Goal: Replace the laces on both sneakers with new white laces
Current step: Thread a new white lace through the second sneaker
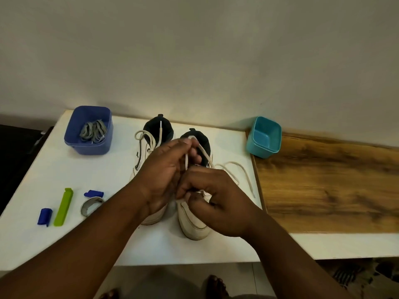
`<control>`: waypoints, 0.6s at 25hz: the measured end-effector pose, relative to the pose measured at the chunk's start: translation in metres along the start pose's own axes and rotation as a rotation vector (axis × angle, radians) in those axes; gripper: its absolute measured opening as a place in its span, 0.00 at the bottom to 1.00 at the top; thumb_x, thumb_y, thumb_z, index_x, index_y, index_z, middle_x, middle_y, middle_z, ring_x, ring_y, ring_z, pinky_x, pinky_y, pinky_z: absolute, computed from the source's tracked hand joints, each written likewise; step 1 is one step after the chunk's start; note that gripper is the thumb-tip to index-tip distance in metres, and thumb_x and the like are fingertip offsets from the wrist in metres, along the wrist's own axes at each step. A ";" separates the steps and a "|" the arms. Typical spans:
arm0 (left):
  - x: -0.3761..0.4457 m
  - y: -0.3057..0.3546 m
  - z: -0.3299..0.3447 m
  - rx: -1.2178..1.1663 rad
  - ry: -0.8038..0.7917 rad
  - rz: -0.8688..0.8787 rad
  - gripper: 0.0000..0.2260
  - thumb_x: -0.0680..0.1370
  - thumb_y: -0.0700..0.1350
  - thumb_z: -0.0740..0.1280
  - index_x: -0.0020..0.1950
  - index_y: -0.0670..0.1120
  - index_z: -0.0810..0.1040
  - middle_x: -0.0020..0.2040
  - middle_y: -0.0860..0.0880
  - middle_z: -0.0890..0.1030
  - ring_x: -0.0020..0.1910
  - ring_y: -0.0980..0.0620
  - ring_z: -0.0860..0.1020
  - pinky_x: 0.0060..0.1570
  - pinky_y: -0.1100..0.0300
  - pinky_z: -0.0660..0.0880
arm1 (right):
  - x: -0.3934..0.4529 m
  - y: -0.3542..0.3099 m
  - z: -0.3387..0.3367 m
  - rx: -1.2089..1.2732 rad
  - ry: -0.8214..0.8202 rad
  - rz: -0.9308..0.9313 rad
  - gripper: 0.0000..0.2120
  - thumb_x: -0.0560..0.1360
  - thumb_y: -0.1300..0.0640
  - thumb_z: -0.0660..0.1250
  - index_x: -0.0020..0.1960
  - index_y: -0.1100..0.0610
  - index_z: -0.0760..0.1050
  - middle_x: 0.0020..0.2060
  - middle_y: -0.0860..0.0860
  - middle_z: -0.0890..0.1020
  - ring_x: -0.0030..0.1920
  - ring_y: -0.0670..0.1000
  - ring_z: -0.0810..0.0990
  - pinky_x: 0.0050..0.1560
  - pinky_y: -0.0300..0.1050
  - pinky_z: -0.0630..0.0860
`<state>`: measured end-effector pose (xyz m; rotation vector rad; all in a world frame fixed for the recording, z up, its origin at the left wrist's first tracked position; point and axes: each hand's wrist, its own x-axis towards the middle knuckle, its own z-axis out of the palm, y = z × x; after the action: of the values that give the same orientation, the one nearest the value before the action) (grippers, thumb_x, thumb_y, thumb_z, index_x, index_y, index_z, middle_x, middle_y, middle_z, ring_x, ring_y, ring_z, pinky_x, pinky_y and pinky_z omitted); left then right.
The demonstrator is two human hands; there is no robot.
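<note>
Together, both hands worked over the right sneaker (192,223), which stood toe-toward-the-person beside the left sneaker (144,152) in the middle of the white tabletop (64,169). The left hand (166,169) pinched a loop of the white lace (203,154) between thumb and fingertips above the dark collar, and the right hand (218,197) curled its fingers on the lace just below, over the eyelets. Right of the grip, the lace's loose end trailed in a soft curve to the table's edge, where a wood-grain board (323,180) began. Beyond that end stood a teal tub (264,138), rounded and smooth, nothing visible inside it. Left of the grip lay open white surface, then a blue tub (88,145) holding flat grey laces (94,131). Nearer the person on that side lay a green clip (63,207), two blue pieces (45,216) and a metal ring (91,205), well apart from the shoes.
</note>
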<state>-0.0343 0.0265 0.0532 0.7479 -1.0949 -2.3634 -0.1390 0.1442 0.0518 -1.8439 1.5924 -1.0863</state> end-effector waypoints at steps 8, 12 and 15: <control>-0.017 -0.031 0.010 0.889 -0.230 0.180 0.12 0.82 0.39 0.62 0.47 0.52 0.83 0.33 0.55 0.80 0.33 0.58 0.78 0.38 0.62 0.74 | 0.014 0.015 -0.013 0.735 0.608 0.779 0.17 0.84 0.44 0.61 0.52 0.54 0.82 0.42 0.52 0.84 0.45 0.52 0.82 0.44 0.47 0.78; -0.029 -0.046 0.020 0.899 -0.400 -0.114 0.10 0.84 0.43 0.61 0.54 0.49 0.83 0.39 0.53 0.82 0.28 0.61 0.76 0.31 0.69 0.71 | 0.013 0.024 -0.034 1.027 0.973 0.807 0.14 0.86 0.49 0.58 0.58 0.57 0.77 0.32 0.48 0.74 0.29 0.45 0.71 0.32 0.41 0.68; -0.032 -0.049 0.024 0.827 -0.494 -0.295 0.11 0.85 0.44 0.60 0.57 0.45 0.82 0.42 0.51 0.82 0.30 0.57 0.76 0.34 0.64 0.76 | 0.008 0.028 -0.041 0.914 1.121 0.823 0.17 0.86 0.46 0.57 0.61 0.56 0.78 0.31 0.48 0.72 0.27 0.44 0.68 0.30 0.42 0.65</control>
<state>-0.0324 0.0873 0.0372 0.6026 -2.3928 -2.3510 -0.1883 0.1367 0.0559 0.1392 1.5841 -2.0064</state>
